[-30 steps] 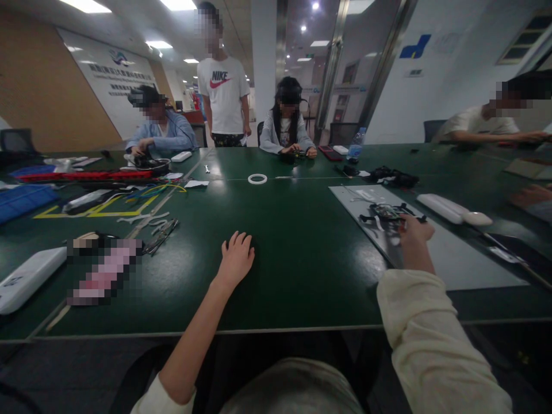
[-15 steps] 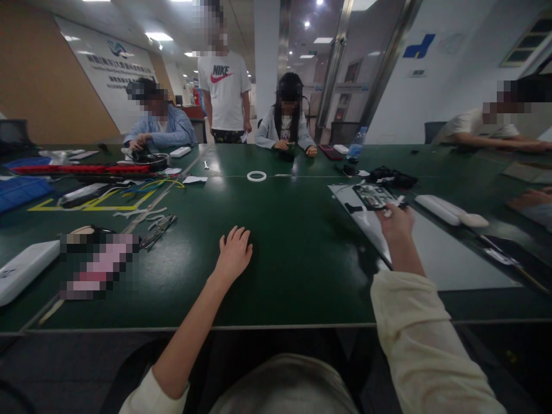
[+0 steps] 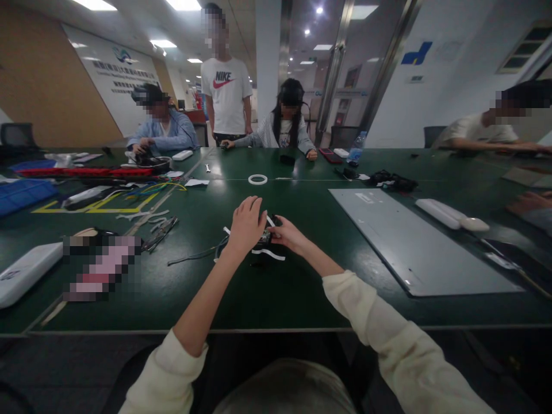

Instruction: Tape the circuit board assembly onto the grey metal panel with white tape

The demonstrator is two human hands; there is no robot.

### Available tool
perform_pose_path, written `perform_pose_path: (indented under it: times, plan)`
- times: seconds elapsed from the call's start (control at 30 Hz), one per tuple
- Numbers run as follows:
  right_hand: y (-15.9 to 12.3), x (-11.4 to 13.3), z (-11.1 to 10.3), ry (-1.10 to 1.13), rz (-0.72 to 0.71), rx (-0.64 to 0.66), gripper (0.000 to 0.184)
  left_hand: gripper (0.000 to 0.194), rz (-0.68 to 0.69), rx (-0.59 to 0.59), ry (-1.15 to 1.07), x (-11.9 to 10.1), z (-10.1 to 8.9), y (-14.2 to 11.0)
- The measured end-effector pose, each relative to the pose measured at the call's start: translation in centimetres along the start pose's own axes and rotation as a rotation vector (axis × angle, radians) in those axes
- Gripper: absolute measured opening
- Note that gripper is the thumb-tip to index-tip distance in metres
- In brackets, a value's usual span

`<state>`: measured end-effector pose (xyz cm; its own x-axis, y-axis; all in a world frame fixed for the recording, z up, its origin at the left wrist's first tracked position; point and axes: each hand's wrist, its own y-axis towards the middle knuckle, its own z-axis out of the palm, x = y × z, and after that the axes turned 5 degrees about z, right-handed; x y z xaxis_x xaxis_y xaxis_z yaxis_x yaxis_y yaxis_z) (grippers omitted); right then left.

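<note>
A small black drone frame (image 3: 268, 240) with white propeller blades and a trailing dark cable lies on the green table (image 3: 302, 287) in front of me. My left hand (image 3: 247, 224) rests over its left side with fingers curled down on it. My right hand (image 3: 288, 234) pinches its right side. Most of the frame is hidden under both hands.
A grey mat (image 3: 414, 241) lies to the right with a white case (image 3: 448, 213) beyond it. A white tape ring (image 3: 257, 179) sits further back. Tools and cables (image 3: 146, 221) lie left, next to a white box (image 3: 26, 273). Several other people sit or stand around the far edge.
My right hand lifted the drone frame off the grey mat and carried it left to the table's middle. My left hand moved up onto it.
</note>
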<state>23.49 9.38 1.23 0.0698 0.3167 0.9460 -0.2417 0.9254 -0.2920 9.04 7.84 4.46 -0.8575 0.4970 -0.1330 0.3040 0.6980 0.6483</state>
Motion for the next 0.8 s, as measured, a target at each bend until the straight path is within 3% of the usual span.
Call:
perform_pose_path:
  times: [0.1,0.2,0.33,0.47,0.57,0.63,0.8]
  plan:
    - [0.2,-0.3,-0.1,-0.338,-0.071,-0.115,0.073,0.033,-0.018,0.091,0.0,0.5,2.2,0.7]
    - [0.2,-0.1,-1.9,-0.679,-0.184,-0.236,0.077,0.032,-0.05,0.2,-0.01,1.2,4.1,-0.2]
    - [0.3,1.0,-6.0,-1.089,-0.244,-0.48,0.071,0.035,-0.091,0.31,-0.068,2.1,5.1,-1.3]
    - [0.5,1.7,-11.4,-1.329,-0.286,-0.808,0.057,0.042,-0.055,0.347,-0.104,2.6,4.3,-1.5]
    - [0.4,0.9,-15.7,-1.379,-0.191,-1.082,0.054,0.049,0.026,0.404,-0.123,2.7,3.2,-1.6]
    - [0.2,0.1,-18.4,-1.364,-0.075,-1.194,0.054,0.054,0.061,0.467,-0.136,2.8,2.5,-1.8]
    - [0.0,-1.2,-22.7,-1.257,0.192,-1.207,0.053,0.064,0.078,0.599,-0.176,3.2,1.5,-1.9]
